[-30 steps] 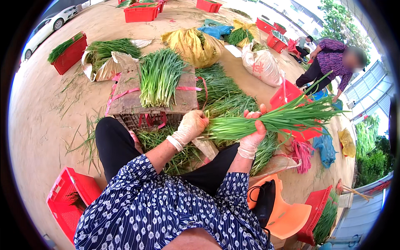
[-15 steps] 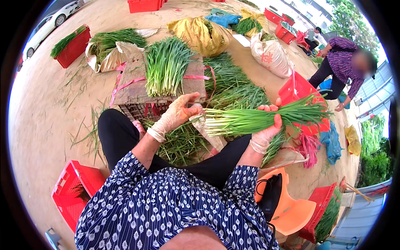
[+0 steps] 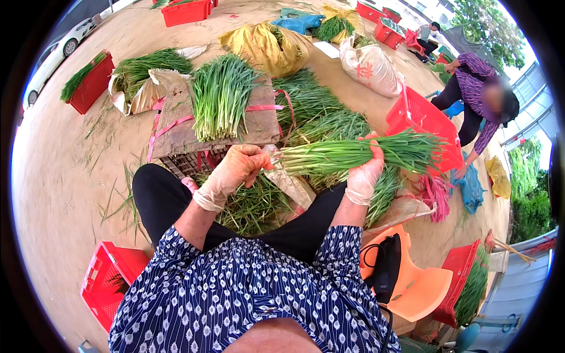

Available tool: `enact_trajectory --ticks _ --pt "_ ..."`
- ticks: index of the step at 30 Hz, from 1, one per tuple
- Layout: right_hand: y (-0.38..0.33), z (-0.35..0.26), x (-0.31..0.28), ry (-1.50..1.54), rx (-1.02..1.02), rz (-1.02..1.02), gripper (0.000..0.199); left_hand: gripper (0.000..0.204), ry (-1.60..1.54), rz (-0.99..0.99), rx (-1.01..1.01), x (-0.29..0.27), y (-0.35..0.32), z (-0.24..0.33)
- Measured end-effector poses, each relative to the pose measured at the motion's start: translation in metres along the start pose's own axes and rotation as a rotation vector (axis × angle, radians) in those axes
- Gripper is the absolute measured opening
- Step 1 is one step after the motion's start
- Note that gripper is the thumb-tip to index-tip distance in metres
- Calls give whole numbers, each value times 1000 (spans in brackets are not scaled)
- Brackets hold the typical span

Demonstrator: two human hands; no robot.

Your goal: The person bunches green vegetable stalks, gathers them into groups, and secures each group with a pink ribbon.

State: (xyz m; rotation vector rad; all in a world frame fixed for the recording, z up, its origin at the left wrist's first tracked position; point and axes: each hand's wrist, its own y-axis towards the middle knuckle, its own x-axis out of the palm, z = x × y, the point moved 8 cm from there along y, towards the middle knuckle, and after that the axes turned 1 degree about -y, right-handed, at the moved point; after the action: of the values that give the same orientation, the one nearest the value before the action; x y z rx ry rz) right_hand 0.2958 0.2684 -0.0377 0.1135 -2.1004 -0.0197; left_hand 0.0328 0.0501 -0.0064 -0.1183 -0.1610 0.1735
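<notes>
In my right hand, gloved and closed, lies a bundle of Chinese chives, held across me with the pale root ends to the left and the green leaf tips to the right. At those pale ends is my left hand, also in a thin glove. Its thumb and fingers are pinched together; what they hold, if anything, is too small to make out. Just beyond it, a neat pile of chives rests on a board set over a crate. Loose trimmed leaves lie between my knees.
Beyond the board spreads a long heap of chives. A red basket stands at right, near a bending person. An orange chair is beside my right side, a red crate at my left. Pink ties lie at right.
My left fingers have drawn closer together by the root ends. The bundle and right hand have shifted slightly left. The person at right now reaches lower, toward a blue bag.
</notes>
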Motion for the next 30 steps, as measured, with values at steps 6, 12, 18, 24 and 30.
enact_trajectory --ticks 6,12,18,24,30 --pt "-2 -5 14 -112 -168 76 37 18 -50 115 44 -20 -3 13" --pt "-25 12 54 -116 -113 -165 40 16 554 222 234 20 51 -19" --pt "-26 16 51 -139 -75 -91 42 18 761 381 326 25 45 -7" --pt "-23 11 45 -74 -116 -121 42 19 963 543 402 -7 34 -29" --pt "-18 -26 42 -9 -134 -269 50 27 1400 194 -333 -103 2 -120"
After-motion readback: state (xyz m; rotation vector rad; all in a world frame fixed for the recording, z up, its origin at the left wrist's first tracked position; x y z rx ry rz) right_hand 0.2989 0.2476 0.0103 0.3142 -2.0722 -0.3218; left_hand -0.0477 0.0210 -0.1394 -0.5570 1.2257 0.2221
